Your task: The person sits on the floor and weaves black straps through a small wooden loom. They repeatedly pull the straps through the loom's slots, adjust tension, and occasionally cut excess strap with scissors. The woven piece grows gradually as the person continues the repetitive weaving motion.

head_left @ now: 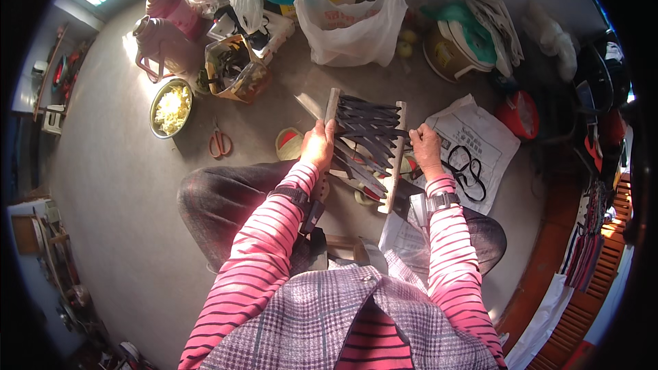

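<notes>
A wooden frame with two notched rails (pixel 392 181) stands between my knees, like a small folding stool. Dark flat straps (pixel 370 118) criss-cross from one rail to the other. My left hand (pixel 317 147) is closed round the left rail, near its middle. Just outside the right rail, my right hand (pixel 426 149) is a fist around a black strap that runs from the lacing. The loose length of black strap (pixel 469 175) trails in loops over a printed white sack (pixel 490 137) to the right. Slippers on my feet show partly beneath the frame.
Red-handled scissors (pixel 220 144) lie on the floor at left, near a bowl of yellowish pieces (pixel 171 109). Vacuum flasks (pixel 161 48), a box of odds and ends (pixel 236 72), a white plastic bag (pixel 353 31), a lidded bucket (pixel 456 44) and a red container (pixel 517 115) stand beyond.
</notes>
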Tool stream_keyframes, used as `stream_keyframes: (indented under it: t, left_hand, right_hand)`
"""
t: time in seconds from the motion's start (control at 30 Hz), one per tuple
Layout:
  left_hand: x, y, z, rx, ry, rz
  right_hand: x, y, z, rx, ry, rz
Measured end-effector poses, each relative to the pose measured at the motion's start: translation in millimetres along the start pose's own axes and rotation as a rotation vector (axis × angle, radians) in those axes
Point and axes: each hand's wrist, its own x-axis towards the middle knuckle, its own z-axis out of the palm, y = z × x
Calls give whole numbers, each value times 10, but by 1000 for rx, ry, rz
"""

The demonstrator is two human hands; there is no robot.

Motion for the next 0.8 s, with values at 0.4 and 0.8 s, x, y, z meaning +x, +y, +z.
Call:
stream_keyframes:
  t: [0.4, 0.8]
  left_hand:
    - [5, -19, 23, 4, 22, -3]
    - [-2, -43, 55, -4, 89, 35]
  right_hand:
    - [-49, -55, -86, 0, -26, 35]
    - [-75, 55, 6, -103, 31, 45]
